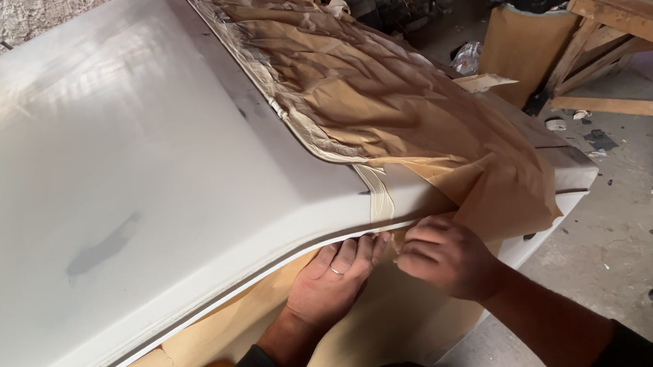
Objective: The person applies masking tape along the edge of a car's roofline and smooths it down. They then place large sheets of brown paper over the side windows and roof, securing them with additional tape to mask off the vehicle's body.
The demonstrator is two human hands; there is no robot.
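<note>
A pale grey primed car roof panel (126, 159) fills the left of the view. Crumpled brown masking paper (382, 103) covers the window opening, edged with cream masking tape (377, 191). More brown paper (382, 317) hangs below the roof's side edge. My left hand (333, 279), a ring on one finger, lies flat on this lower paper with its fingertips at the roof edge. My right hand (443, 256) is right beside it, fingers curled and pinching the paper edge by the tape.
A wooden workbench (622, 25) stands at the upper right with a brown paper-covered object (523, 39) next to it. The concrete floor (614, 248) to the right carries small scraps. A dark smudge (101, 249) marks the roof.
</note>
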